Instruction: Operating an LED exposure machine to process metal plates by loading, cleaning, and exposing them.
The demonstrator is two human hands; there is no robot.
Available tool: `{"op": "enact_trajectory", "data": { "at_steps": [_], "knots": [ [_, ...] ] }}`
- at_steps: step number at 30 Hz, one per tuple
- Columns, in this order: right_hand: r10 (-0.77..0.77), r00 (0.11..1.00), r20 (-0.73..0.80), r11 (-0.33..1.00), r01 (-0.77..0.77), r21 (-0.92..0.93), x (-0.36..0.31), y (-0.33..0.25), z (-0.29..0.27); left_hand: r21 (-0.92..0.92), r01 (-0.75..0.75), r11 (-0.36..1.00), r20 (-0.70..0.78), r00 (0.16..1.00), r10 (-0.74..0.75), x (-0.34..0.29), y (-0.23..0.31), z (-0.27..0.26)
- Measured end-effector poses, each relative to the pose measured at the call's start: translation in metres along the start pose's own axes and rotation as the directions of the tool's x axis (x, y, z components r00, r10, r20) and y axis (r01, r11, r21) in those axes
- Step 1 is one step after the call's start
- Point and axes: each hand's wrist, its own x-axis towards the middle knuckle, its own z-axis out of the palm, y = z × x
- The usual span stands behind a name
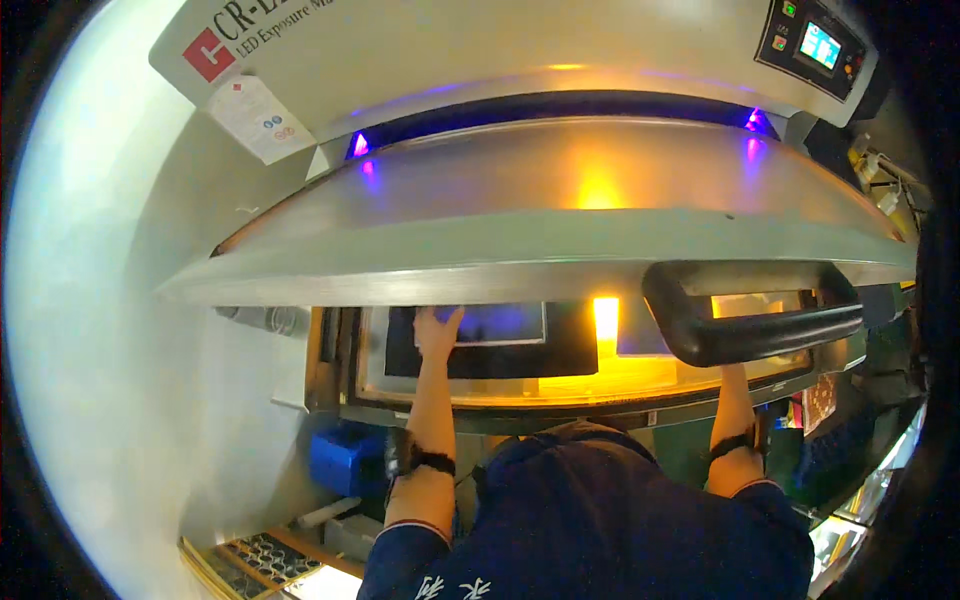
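My left hand [438, 332] lies on a black rectangular sheet [570, 350], its thumb spread from the fingers and nothing visibly grasped. Beside the thumb is a dark bluish panel with a thin pale border [500, 325], on top of the sheet. Both rest on the glass bed [640, 378] of an exposure machine, which glows yellow on the right. My right forearm [734, 405] reaches up beneath a thick black loop handle [780, 342]. That handle hides my right hand, so its fingers cannot be seen.
The machine's wide raised lid [480, 240] hangs over the bed and covers its far part. A control panel with a lit screen [820, 46] is at the upper right. A blue bin [346, 460] stands below the bed's left corner. White wall [100, 300] borders the left side.
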Motion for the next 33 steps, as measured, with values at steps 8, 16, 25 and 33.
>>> {"op": "enact_trajectory", "data": {
  "at_steps": [8, 16, 25, 33],
  "knots": [
    [0.204, 0.966, 0.159, 0.820, -0.258, 0.512, -0.155, -0.011, 0.023, 0.169, 0.332, 0.928, 0.217, 0.906, -0.364, 0.047, -0.082, 0.013],
    [0.356, 0.931, 0.078, 0.548, -0.276, 0.790, -0.274, -0.047, 0.078, -0.294, -0.020, 0.956, 0.431, 0.890, 0.151, 0.063, -0.078, -0.001],
    [0.411, 0.901, 0.142, 0.255, -0.263, 0.930, -0.347, -0.092, 0.131, -0.650, 0.516, 0.558, 0.670, 0.736, 0.101, 0.087, -0.093, -0.044],
    [0.443, 0.874, 0.198, 0.279, -0.344, 0.897, -0.421, -0.108, 0.170, -0.599, 0.706, 0.377, 0.773, 0.633, 0.043, 0.110, -0.066, -0.050]
  ]
}}
